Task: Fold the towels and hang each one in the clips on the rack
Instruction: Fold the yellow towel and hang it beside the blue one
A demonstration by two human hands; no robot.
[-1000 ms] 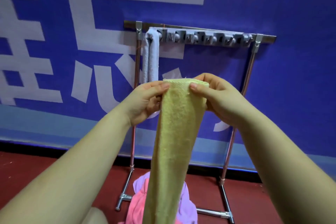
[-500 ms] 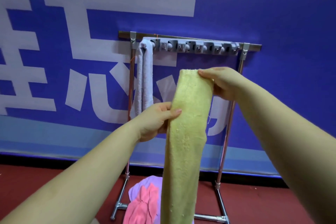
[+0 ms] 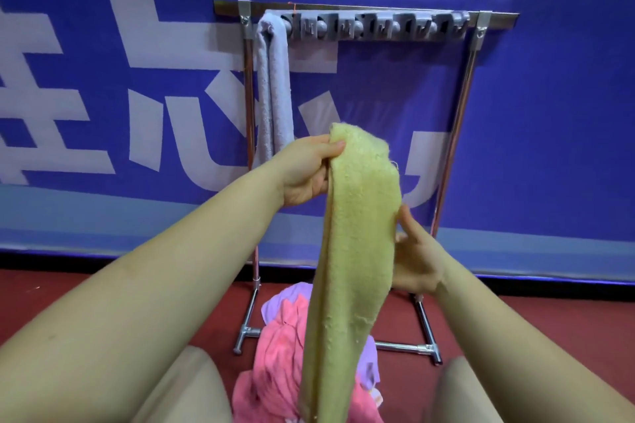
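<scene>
A long, narrow yellow towel (image 3: 357, 251) of nubbly terry hangs as a folded strip in front of the rack (image 3: 470, 86), its rounded top end level with the rack's mid-height and its lower end dropping out of view at the bottom edge. The left hand (image 3: 305, 175) holds it near the top, its grip closed on the strip's left edge with the thumb pressed on the front face. The right hand (image 3: 414, 263), lower down and behind the strip's right edge, touches the cloth with its fingers; whether its grip closes on the towel cannot be told, since the cloth hides the fingertips.

The rack is a frame of shiny metal tubes with a flat top bar, along which runs a row of grey plastic clips (image 3: 378, 27). From the leftmost clip hangs a pale lavender-grey towel (image 3: 273, 93), doubled into two soft lengths. At the foot of the rack, on the red floor (image 3: 515, 319), lies a crumpled heap: a pink towel (image 3: 278, 347) over a lilac towel (image 3: 285, 295). Behind the rack is a blue wall (image 3: 549, 113) with large white characters.
</scene>
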